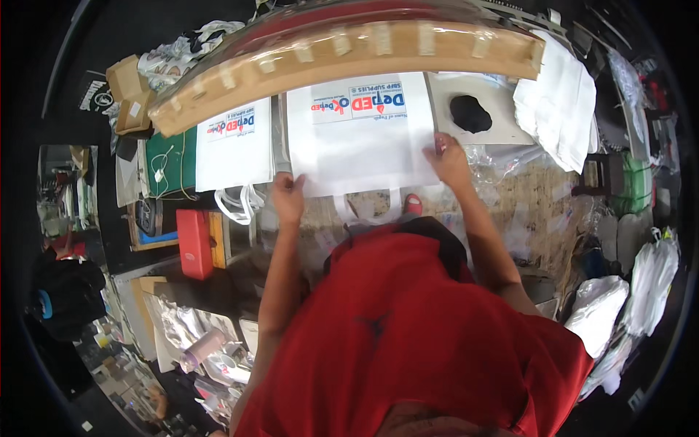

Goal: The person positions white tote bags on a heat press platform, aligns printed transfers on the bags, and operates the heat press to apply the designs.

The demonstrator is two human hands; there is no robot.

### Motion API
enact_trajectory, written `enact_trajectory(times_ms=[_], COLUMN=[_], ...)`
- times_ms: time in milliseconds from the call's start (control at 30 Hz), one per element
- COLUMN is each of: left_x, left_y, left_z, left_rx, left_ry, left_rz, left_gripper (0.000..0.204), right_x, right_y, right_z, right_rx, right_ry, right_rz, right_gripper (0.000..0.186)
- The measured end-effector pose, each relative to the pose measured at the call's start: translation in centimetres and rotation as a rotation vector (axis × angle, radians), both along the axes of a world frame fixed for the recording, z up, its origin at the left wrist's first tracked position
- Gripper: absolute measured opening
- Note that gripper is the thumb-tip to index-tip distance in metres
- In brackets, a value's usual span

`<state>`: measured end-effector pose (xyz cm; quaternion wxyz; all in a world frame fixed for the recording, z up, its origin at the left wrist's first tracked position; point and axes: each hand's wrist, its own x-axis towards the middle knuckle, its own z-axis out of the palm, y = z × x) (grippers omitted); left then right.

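Note:
A white cloth tote bag with red and blue print lies flat in front of me, its handles hanging over the near edge. My left hand is closed at the bag's near left corner, fingers pinching its edge. At the right edge, my right hand has its fingers curled onto the cloth. Just to the left lie more printed white tote bags, their white handles drooping toward me. Above the bag's far end stands a wooden frame with strips of tape along it; it hides the far end of the bag.
Right of the bag, a round black object lies on a pale board. Beyond it hangs a pile of white cloth. At left are a green board with a white cord, a cardboard box and a red case.

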<state>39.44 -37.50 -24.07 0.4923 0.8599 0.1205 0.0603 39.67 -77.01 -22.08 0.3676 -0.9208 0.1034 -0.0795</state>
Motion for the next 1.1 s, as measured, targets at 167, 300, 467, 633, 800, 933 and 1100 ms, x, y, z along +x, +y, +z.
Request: enact_trajectory(times_ms=[167,300,467,633,800,933,1100], left_x=[-0.7,-2.3,0.4,2.2,3.9,6.7,5.4], left_y=[1.7,1.5,5.6,19.6,30.6,29.9,28.5], left_z=[3.9,2.9,4.2,4.7,1.4,-2.7,-8.4], left_rx=[-1.043,-0.724,-0.381,-0.270,-0.346,-0.540,-0.646], left_ry=[0.189,0.259,0.053,-0.117,-0.011,0.077,0.100], left_rz=[0.310,0.045,0.167,0.317,0.501,0.570,0.720], left_gripper=[0.020,0.032,0.022,0.019,0.024,0.022,0.020], right_x=[-1.4,0.0,1.6,6.9,12.7,15.5,15.8], right_y=[4.9,8.5,16.6,27.9,39.1,40.6,40.4], right_z=[0.4,-0.8,2.5,3.9,1.0,-6.8,-10.9], right_rx=[0.107,0.068,0.383,0.370,0.313,0.103,-0.240], right_ry=[0.211,0.295,0.436,0.354,0.440,0.444,0.274], right_rz=[0.072,0.197,0.211,0.472,0.522,0.490,0.479], right_gripper=[0.051,0.039,0.023,0.019,0.021,0.026,0.018])
